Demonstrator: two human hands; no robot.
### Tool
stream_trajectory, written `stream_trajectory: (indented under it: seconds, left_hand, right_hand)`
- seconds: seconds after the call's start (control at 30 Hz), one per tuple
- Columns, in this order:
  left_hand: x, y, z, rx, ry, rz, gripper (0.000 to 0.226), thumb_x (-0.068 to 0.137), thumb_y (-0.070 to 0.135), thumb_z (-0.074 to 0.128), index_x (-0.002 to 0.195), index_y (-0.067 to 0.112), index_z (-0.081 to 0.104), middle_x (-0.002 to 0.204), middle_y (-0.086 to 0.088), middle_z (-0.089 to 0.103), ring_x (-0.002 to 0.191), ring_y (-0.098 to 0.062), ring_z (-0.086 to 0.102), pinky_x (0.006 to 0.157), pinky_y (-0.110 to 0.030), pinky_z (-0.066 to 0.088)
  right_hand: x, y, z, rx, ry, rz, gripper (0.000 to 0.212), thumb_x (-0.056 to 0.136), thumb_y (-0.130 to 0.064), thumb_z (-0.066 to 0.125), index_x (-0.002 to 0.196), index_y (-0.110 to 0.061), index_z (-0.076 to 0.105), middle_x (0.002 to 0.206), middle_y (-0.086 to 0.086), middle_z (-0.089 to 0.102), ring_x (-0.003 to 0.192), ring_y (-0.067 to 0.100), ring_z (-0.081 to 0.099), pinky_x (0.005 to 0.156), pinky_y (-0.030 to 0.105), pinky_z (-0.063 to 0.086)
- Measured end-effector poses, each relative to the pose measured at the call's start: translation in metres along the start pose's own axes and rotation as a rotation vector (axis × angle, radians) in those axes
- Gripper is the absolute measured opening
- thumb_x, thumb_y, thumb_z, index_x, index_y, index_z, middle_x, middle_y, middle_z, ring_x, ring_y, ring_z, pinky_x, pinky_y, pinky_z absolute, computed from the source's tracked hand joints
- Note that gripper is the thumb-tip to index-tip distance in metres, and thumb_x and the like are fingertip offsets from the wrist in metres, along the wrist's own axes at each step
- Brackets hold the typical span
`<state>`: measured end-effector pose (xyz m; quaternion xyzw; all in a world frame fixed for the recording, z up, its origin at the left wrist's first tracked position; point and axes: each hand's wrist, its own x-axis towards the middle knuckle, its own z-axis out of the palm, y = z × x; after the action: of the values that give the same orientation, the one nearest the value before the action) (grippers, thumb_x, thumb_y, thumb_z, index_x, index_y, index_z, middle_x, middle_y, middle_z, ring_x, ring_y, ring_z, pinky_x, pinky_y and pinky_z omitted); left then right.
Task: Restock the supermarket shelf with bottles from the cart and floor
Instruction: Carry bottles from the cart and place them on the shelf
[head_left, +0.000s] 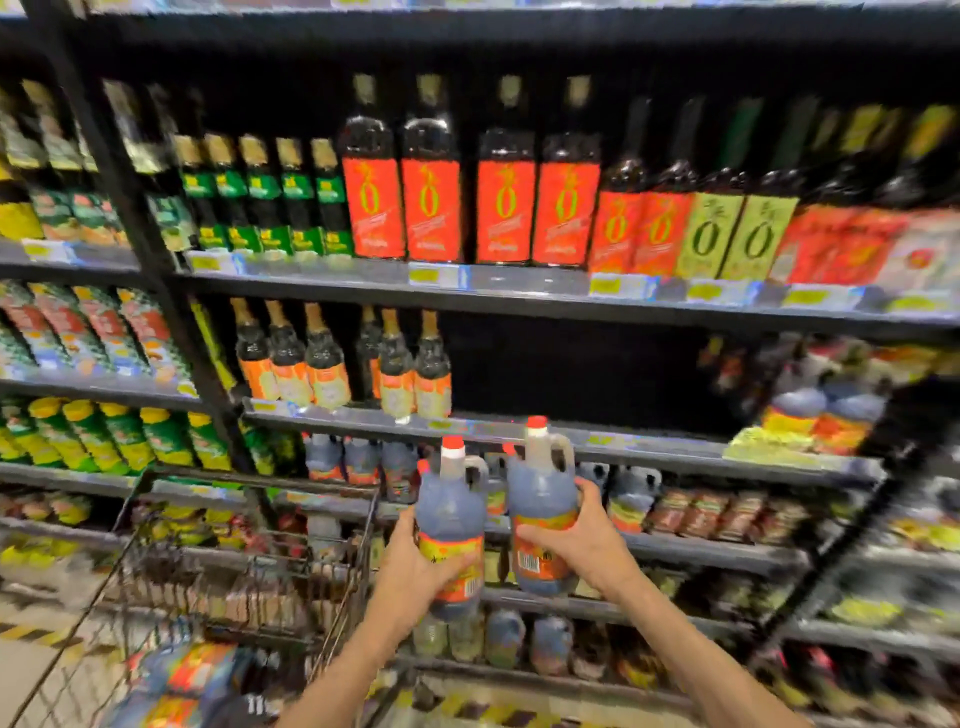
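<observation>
Left hand (415, 564) wraps the lower body of a red-capped jug bottle (451, 519); right hand (582, 540) grips a second jug bottle (543, 514) by its label, both upright, raised side by side, likely headed for the dark gap on the shelf (571, 434) above. Cart (234, 571) sits left, just beside the arms.

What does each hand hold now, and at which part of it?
The left hand grips one red-capped jug around its labelled lower body. The right hand grips a second jug around its middle, not by the handle.
</observation>
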<state>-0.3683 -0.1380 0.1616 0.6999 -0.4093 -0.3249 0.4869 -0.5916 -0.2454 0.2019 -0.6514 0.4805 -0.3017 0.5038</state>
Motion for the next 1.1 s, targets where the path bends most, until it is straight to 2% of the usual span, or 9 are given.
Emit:
stream_trajectory:
  seconds: [0.3, 0.47, 0.57, 0.67, 0.73, 0.8, 0.87, 1.0, 1.1]
  left_hand:
    - [0.073, 0.077, 0.134, -0.023, -0.226, 0.107, 0.071, 0.069, 0.027, 0.094, 0.127, 0.033, 0.052, 0.117, 0.014, 0.068, 0.095, 0.005, 0.068, 0.072, -0.015, 0.055]
    - [0.139, 0.119, 0.194, -0.020, -0.335, 0.098, 0.065, 0.064, 0.045, 0.092, 0.116, 0.031, 0.056, 0.110, 0.008, 0.073, 0.094, -0.007, 0.072, 0.083, -0.034, 0.060]
    - [0.177, 0.148, 0.224, -0.025, -0.364, 0.069, 0.057, 0.069, 0.049, 0.090, 0.111, 0.027, 0.059, 0.108, 0.001, 0.074, 0.092, -0.011, 0.073, 0.086, -0.037, 0.060]
    - [0.219, 0.170, 0.250, -0.026, -0.361, 0.032, 0.078, 0.048, 0.072, 0.083, 0.105, 0.022, 0.063, 0.104, -0.003, 0.075, 0.091, -0.020, 0.074, 0.088, -0.046, 0.060]
    - [0.244, 0.181, 0.268, 0.016, -0.344, 0.033, 0.081, 0.047, 0.074, 0.081, 0.102, 0.015, 0.068, 0.101, -0.005, 0.075, 0.088, -0.022, 0.074, 0.086, -0.044, 0.061]
    - [0.257, 0.193, 0.284, 0.043, -0.346, 0.072, 0.070, 0.063, 0.058, 0.087, 0.111, 0.012, 0.066, 0.105, -0.003, 0.071, 0.093, -0.021, 0.069, 0.087, -0.035, 0.055]
    - [0.269, 0.203, 0.297, 0.053, -0.339, 0.138, 0.078, 0.062, 0.050, 0.088, 0.124, 0.011, 0.062, 0.121, -0.009, 0.070, 0.107, -0.025, 0.067, 0.092, -0.034, 0.050]
    - [0.298, 0.196, 0.326, 0.098, -0.340, 0.190, 0.104, 0.041, 0.070, 0.077, 0.128, 0.016, 0.057, 0.128, -0.012, 0.068, 0.116, -0.031, 0.067, 0.096, -0.039, 0.052]
    - [0.285, 0.193, 0.331, 0.067, -0.346, 0.170, 0.101, 0.047, 0.060, 0.084, 0.134, 0.019, 0.052, 0.124, -0.009, 0.067, 0.111, -0.027, 0.066, 0.091, -0.039, 0.053]
  right_hand:
    - [0.015, 0.029, -0.128, 0.060, 0.270, 0.058, 0.082, 0.069, -0.023, 0.095, 0.129, -0.026, 0.039, 0.119, -0.010, 0.060, 0.100, 0.005, 0.066, 0.076, 0.023, 0.055]
    - [0.048, 0.043, -0.178, 0.087, 0.357, 0.099, 0.079, 0.068, -0.035, 0.094, 0.128, -0.029, 0.043, 0.120, -0.009, 0.064, 0.100, 0.008, 0.069, 0.085, 0.035, 0.060]
    - [0.066, 0.044, -0.202, 0.124, 0.377, 0.117, 0.074, 0.074, -0.030, 0.091, 0.131, -0.027, 0.042, 0.118, -0.008, 0.064, 0.097, 0.005, 0.069, 0.073, 0.022, 0.058]
    - [0.085, 0.046, -0.220, 0.150, 0.394, 0.138, 0.064, 0.077, -0.029, 0.089, 0.123, -0.032, 0.046, 0.118, -0.008, 0.066, 0.094, 0.002, 0.070, 0.069, 0.019, 0.057]
    - [0.096, 0.050, -0.229, 0.176, 0.411, 0.135, 0.055, 0.079, -0.025, 0.087, 0.116, -0.034, 0.047, 0.113, -0.010, 0.067, 0.090, 0.001, 0.070, 0.067, 0.019, 0.057]
    - [0.106, 0.055, -0.238, 0.222, 0.431, 0.139, 0.054, 0.080, -0.024, 0.087, 0.119, -0.032, 0.051, 0.114, -0.009, 0.069, 0.091, 0.003, 0.073, 0.069, 0.021, 0.059]
    - [0.112, 0.059, -0.244, 0.249, 0.441, 0.143, 0.061, 0.078, -0.027, 0.088, 0.127, -0.029, 0.052, 0.118, -0.005, 0.071, 0.096, 0.008, 0.074, 0.076, 0.026, 0.061]
    - [0.126, 0.063, -0.260, 0.254, 0.443, 0.145, 0.069, 0.075, -0.032, 0.090, 0.132, -0.028, 0.053, 0.120, -0.004, 0.072, 0.099, 0.011, 0.075, 0.081, 0.031, 0.062]
    - [0.137, 0.060, -0.272, 0.238, 0.449, 0.138, 0.067, 0.076, -0.033, 0.090, 0.132, -0.028, 0.053, 0.120, -0.004, 0.072, 0.100, 0.010, 0.074, 0.082, 0.030, 0.061]
